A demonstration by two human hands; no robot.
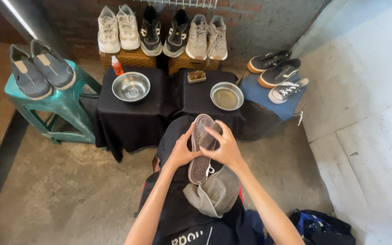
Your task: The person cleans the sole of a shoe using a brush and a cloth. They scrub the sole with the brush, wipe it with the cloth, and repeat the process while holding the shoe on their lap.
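Concrete floor, black-draped table ahead. Our left hand grips the upturned shoe over our lap; right hand presses a dark cloth, mostly hidden, on its sole.

Two hands, left hand and right hand, both on one sneaker held sole-up. One grey cloth near, on the lap. Two metal bowls on the black-draped stand: left bowl, right bowl. One brush between them, farther back. One orange bottle far left of the bowls. Two grey shoes on one green stool at left. Six shoes far, leaning on the wall: two white, two black, two beige. Three dark sneakers at right on one blue-covered stand. Twelve shoes in all.
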